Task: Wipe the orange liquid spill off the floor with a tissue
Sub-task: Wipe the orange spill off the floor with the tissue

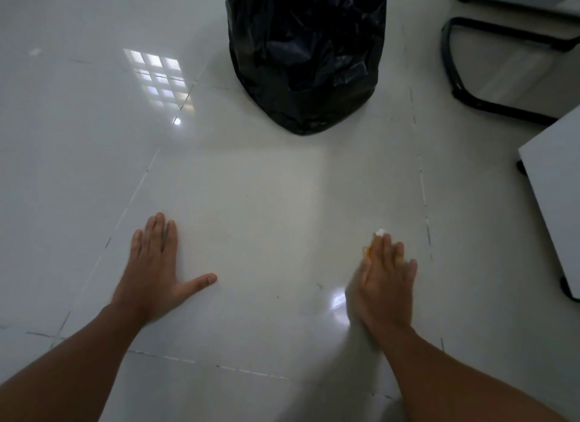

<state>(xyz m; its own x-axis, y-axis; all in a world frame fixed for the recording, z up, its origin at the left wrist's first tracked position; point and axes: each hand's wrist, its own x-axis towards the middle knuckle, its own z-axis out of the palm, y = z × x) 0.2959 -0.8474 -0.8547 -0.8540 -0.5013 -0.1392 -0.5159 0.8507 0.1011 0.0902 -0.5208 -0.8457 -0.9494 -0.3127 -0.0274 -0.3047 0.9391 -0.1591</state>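
My right hand [384,277] presses flat on the white tiled floor at the lower right, covering a tissue [380,232]; only a small white corner shows past the fingertips. A trace of orange liquid [366,251] shows at the left edge of those fingers. The hand is slightly blurred. My left hand [155,266] lies flat on the floor at the lower left, fingers together, thumb spread out, holding nothing.
A black bin bag [306,54] stands on the floor straight ahead. A black tubular chair base [489,104] is at the upper right, and a white furniture panel on black feet [552,186] runs along the right edge.
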